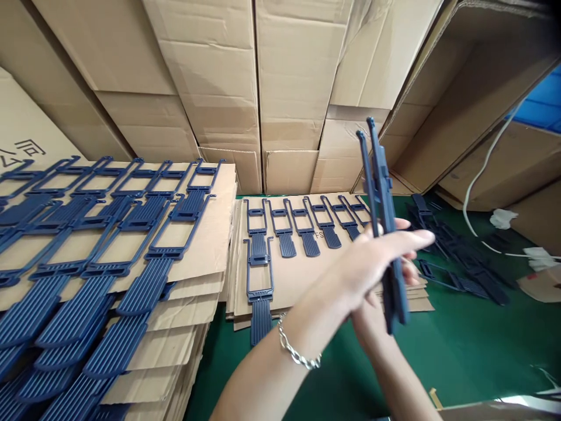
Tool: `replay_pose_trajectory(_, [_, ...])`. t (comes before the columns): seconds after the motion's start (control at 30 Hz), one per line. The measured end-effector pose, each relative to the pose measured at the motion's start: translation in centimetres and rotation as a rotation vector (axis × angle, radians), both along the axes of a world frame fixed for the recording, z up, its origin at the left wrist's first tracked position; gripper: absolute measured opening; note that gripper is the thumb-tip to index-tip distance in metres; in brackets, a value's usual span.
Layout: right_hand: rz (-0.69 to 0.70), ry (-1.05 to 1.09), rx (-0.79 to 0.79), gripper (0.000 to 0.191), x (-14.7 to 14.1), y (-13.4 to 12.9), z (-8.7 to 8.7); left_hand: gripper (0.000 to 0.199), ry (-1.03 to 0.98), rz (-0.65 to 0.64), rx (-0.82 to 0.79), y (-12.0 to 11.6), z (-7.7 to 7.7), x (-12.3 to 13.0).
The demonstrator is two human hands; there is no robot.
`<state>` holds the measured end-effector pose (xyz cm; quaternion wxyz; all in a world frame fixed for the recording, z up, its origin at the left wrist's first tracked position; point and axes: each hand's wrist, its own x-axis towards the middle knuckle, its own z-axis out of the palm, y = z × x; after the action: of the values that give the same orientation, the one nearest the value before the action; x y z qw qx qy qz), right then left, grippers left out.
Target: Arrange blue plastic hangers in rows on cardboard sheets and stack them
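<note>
A dark blue plastic frame piece [384, 196] is held up on edge in front of me, its two thin arms pointing upward. My left hand [372, 254], with a silver chain bracelet [295, 351] on the wrist, crosses over its middle and grips it. Beneath and partly hidden behind it, my right hand [370, 313] also holds the piece. Fingertips curl round the far side. Behind the hands, similar frame pieces [287, 242] lie in a row on a cardboard sheet [284, 280], and one overlaps the leftmost.
At left, a tall stack of cardboard sheets [175, 333] carries many more blue frame pieces [144, 286]. A loose heap of blue parts [464, 251] lies on the green table [473, 345] at right, near a white cable [475, 175]. Cardboard boxes [293, 76] line the back.
</note>
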<state>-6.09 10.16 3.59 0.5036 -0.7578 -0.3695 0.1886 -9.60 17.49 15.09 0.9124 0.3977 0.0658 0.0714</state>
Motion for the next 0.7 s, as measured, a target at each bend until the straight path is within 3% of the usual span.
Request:
replay_pose_trajectory(0.1, [-0.017, 0.177, 0.156, 0.046, 1.5, -1.6, 1.0, 0.033, -0.007, 0.017, 0.133, 3.1, -0.6, 0.1])
replay_pose_trajectory(0.23, [0.062, 0.29, 0.347, 0.047, 0.7, -2.2, 2.3, 0.032, -0.02, 0.106, 0.387, 5.0, -1.4, -0.2])
replay_pose_trajectory(0.33, [0.018, 0.223, 0.352, 0.06, -0.2, -1.5, 3.1, 0.044, 0.06, 0.113, 0.484, 4.7, -1.6, -0.4])
replay_pose_trajectory(0.5, [0.006, 0.228, 0.355, 0.037, 0.1, -0.7, 3.2, 0.054, 0.123, 0.013, 0.551, 3.2, -1.5, -0.1])
replay_pose_trajectory(0.7, [0.07, 0.228, 0.298, 0.035, 1.2, -1.9, 2.7, 0.044, 0.223, 0.128, 0.773, 2.5, -1.3, 0.2])
